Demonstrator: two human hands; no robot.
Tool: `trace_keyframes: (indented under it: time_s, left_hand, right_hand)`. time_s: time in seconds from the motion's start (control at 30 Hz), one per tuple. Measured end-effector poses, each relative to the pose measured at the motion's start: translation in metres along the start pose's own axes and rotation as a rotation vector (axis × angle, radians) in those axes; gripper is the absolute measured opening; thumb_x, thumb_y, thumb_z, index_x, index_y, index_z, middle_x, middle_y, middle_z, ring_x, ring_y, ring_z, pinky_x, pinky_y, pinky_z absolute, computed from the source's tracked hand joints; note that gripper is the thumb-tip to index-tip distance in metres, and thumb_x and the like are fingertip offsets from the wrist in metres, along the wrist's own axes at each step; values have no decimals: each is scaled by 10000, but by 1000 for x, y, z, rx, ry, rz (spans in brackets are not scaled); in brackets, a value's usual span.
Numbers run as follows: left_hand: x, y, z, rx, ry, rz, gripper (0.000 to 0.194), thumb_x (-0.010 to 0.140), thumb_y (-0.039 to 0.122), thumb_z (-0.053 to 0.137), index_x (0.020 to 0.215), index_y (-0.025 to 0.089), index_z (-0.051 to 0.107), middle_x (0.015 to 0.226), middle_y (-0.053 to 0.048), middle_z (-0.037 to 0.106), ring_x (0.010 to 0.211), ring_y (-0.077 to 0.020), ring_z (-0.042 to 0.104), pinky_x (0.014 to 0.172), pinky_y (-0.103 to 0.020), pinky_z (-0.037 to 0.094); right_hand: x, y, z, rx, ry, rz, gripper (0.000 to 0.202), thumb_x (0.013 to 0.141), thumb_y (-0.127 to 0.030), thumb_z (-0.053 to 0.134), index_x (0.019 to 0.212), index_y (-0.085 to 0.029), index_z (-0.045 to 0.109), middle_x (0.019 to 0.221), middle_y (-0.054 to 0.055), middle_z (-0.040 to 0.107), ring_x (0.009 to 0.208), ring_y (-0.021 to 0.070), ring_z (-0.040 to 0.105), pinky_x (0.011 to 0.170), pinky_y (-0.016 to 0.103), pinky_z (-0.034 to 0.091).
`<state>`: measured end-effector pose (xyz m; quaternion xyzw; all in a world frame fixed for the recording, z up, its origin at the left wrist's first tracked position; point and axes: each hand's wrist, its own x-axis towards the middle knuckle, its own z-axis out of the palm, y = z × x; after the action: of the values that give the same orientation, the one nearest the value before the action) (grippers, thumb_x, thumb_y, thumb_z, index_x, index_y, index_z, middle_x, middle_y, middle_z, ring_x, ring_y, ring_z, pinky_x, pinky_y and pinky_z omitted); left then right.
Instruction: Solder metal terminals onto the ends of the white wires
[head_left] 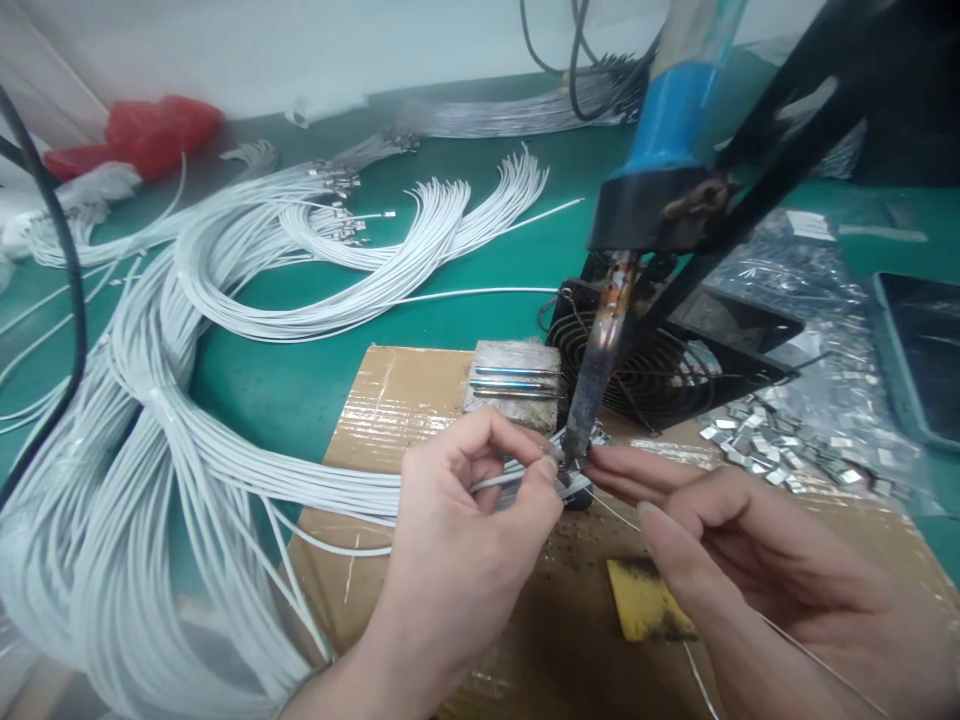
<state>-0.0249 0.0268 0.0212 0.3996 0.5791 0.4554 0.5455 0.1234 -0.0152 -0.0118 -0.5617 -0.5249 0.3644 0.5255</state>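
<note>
Head view: hands [480,530] [772,560] leave soldering iron [604,345] scant room.

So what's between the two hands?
In the head view: the soldering iron's tip, and a thin wire slanting below it toward the right hand.

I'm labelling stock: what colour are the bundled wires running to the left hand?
White; the bundled wires show best in the head view.

Both hands [472,530] [780,580] inward, fingertips [550,469] close together
</note>
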Motion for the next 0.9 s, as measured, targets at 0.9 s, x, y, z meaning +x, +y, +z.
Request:
trace_keyframes:
  time_s: [0.9]
  left_hand:
    - [1, -3, 1, 17, 1, -3, 128, 732, 102, 712, 663, 177, 635, 689, 23, 681, 623, -99, 583, 571, -179, 446]
  right_hand:
    - [0, 1, 2, 8, 45, -6, 258, 974, -245, 686, 724, -256, 624, 1071, -40, 832, 1032, 101, 794, 910, 79, 562]
